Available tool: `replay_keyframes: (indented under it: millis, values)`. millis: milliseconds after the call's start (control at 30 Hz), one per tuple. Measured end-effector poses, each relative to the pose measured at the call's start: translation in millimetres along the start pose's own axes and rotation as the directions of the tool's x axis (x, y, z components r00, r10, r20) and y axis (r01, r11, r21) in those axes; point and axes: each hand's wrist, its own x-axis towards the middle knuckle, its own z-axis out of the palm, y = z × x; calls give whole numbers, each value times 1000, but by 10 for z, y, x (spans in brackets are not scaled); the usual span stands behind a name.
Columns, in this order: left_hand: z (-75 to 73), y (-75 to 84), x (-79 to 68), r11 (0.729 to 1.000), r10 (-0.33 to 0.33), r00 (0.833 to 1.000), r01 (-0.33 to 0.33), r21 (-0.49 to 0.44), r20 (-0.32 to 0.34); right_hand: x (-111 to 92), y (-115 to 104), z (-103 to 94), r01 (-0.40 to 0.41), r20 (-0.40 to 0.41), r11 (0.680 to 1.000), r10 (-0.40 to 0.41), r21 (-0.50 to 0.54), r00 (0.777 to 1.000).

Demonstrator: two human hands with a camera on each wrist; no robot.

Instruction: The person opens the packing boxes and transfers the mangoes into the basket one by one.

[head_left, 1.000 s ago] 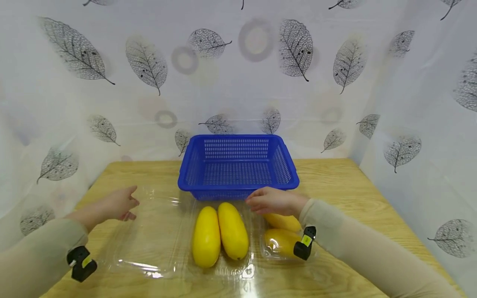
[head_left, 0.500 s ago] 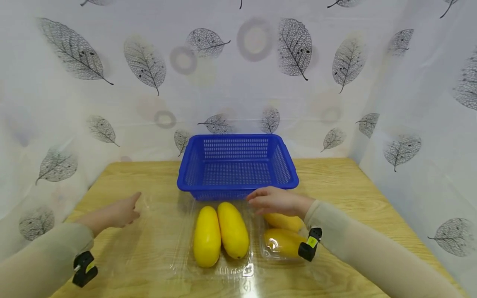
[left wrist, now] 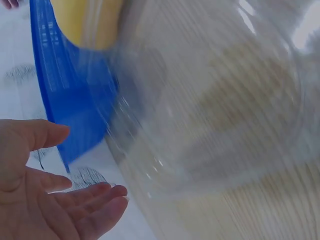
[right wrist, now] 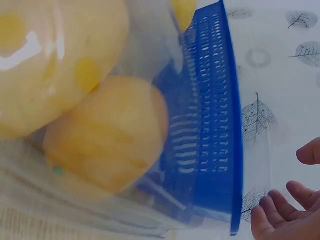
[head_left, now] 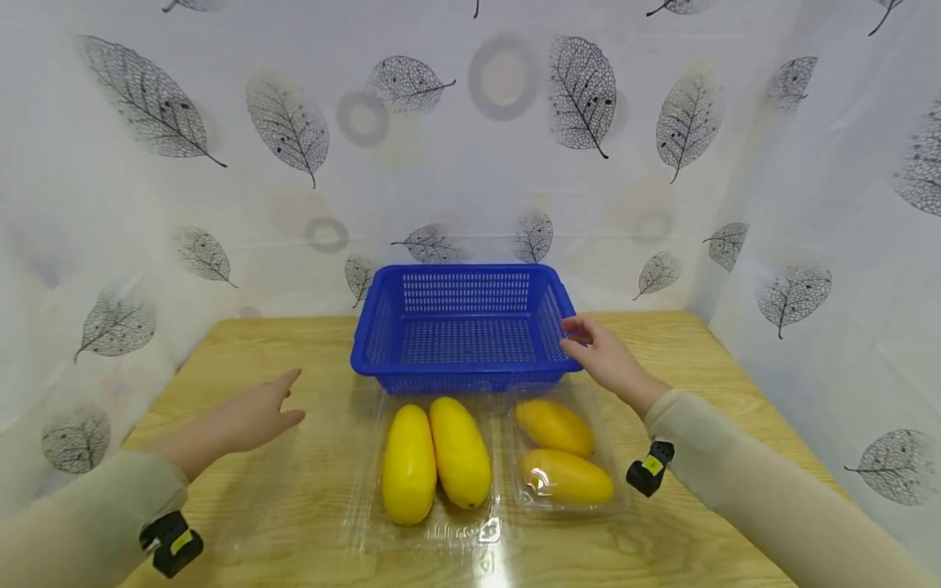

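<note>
My left hand (head_left: pixel 253 415) hovers over the left of the table, fingers extended and holding nothing. Beside it, in the left wrist view, is a sheet of clear plastic (left wrist: pixel 215 165), apparently the lid of the middle container; any contact cannot be made out. That clear container (head_left: pixel 441 535) bears two oblong yellow fruits (head_left: pixel 408 465) side by side. My right hand (head_left: pixel 606 359), fingers loosely bent and nothing held, is by the front right corner of the blue basket (head_left: pixel 470 369). Nearer stands another clear container (head_left: pixel 518 502) with two orange-yellow fruits (head_left: pixel 566 477) under plastic.
The blue basket, with slotted walls, stands at the back middle of the wooden table (head_left: pixel 279 343), behind both containers. Curtains (head_left: pixel 470 188) with a leaf print hang behind and at the sides.
My left hand has moved right, and the plastic outline flat on the left has faded from view. My right hand has moved right and back, off the right container towards the basket corner.
</note>
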Motion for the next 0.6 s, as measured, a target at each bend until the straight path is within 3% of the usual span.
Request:
replay_keyframes:
  millis: [133, 333, 400, 500, 600]
  values:
    - [61, 226, -27, 998, 55, 996, -53, 34, -65, 22, 99, -4, 7, 4, 990, -6, -138, 1000]
    - [251, 568, -90, 986, 138, 973, -116, 123, -186, 99, 219, 81, 106, 59, 971, -96, -215, 994]
    - [320, 661, -105, 980, 149, 966, -116, 163, -209, 116, 235, 100, 80, 71, 959, -63, -272, 996]
    - [407, 766, -103, 976, 117, 974, -76, 206, -195, 134, 246, 104, 0, 86, 935, 32, -354, 996]
    - [480, 822, -87, 967, 99, 980, -54, 248, -172, 166, 264, 94, -38, 119, 933, 86, -358, 989]
